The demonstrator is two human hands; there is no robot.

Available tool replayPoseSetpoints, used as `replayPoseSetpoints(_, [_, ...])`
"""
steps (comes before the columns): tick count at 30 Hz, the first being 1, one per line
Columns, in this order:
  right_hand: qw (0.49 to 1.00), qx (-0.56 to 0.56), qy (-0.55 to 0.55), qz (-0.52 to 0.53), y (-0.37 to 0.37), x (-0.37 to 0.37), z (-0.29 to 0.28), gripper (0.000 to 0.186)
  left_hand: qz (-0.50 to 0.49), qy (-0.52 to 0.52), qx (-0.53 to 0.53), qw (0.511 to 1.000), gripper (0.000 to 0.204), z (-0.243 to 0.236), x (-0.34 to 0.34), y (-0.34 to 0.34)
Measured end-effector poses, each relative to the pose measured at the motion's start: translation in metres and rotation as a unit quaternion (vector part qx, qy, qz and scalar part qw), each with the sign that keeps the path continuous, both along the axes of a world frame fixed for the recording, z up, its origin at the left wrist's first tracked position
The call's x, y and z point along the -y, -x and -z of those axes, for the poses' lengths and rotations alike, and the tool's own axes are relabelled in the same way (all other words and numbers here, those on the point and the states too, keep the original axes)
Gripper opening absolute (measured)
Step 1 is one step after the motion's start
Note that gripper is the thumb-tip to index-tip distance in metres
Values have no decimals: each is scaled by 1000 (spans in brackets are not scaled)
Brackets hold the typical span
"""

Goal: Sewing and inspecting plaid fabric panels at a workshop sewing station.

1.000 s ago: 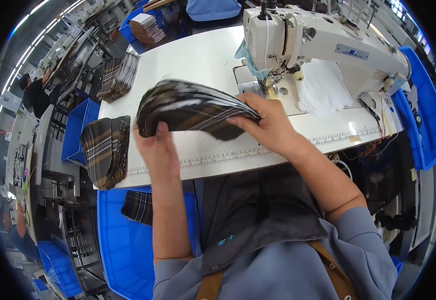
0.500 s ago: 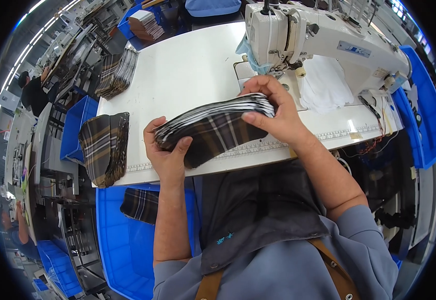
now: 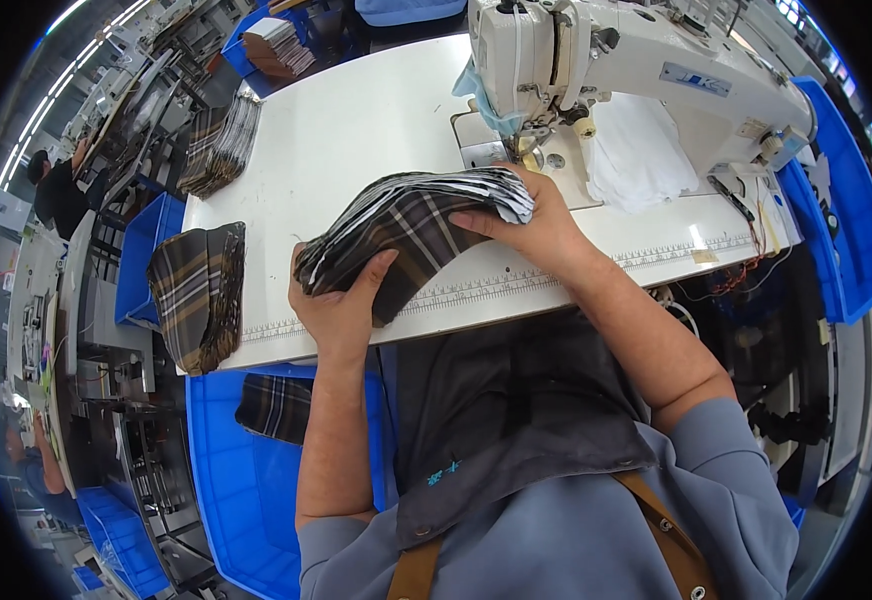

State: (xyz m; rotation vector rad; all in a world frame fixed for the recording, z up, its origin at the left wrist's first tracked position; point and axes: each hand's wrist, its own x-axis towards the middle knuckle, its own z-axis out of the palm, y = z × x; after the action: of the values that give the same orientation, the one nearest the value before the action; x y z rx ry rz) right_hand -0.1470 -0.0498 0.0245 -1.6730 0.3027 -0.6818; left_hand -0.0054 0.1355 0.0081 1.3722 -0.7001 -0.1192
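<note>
Both my hands hold a thick stack of dark plaid fabric pieces [image 3: 406, 235] over the white sewing table [image 3: 356, 130]. My left hand [image 3: 341, 305] grips the stack's lower left end from beneath. At the upper right end my right hand [image 3: 536, 225] clamps the layered edges, close to the needle area of the white sewing machine [image 3: 636, 60]. The stack sags in the middle and sits tilted, its edges fanned.
Another plaid pile [image 3: 201, 290] hangs over the table's left front corner, and a third stack [image 3: 218, 145] lies at the far left edge. White cloth [image 3: 641, 160] lies under the machine arm. Blue bins [image 3: 246, 480] stand beside my lap, one holding plaid fabric [image 3: 274, 408]. A person [image 3: 56, 190] works far left.
The stack has turned from lying flat and broad to being held edge-on between both hands, then shifted slightly toward the machine. My left hand moved under its lower end.
</note>
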Motion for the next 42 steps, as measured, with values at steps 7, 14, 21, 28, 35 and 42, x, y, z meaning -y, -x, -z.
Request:
replayPoseSetpoints(7, [991,54,39,-116,5,16,-1,43,15,-28,351,936,49,-25,-16,-22])
replayPoseSetpoints(14, [980,-85,71,-167,4,21,4,43,92,-64,48,993,58,13,-32,-20])
replayPoseSetpoints(21, [982,66,-104,-144,8,5,-2,28,176,-25,-106,978,57,-21,-37,-12])
replayPoseSetpoints(28, [947,29,-311,-80,5,-7,-7,34,118,-79,-147,979,53,6,-42,-21])
replayPoseSetpoints(35, [945,109,-293,-91,10,20,17,40,105,-20,-148,983,50,18,-47,-28])
replayPoseSetpoints(42, [987,3,-161,-8,10,2,-11,41,78,-33,-114,990,51,10,-38,-10])
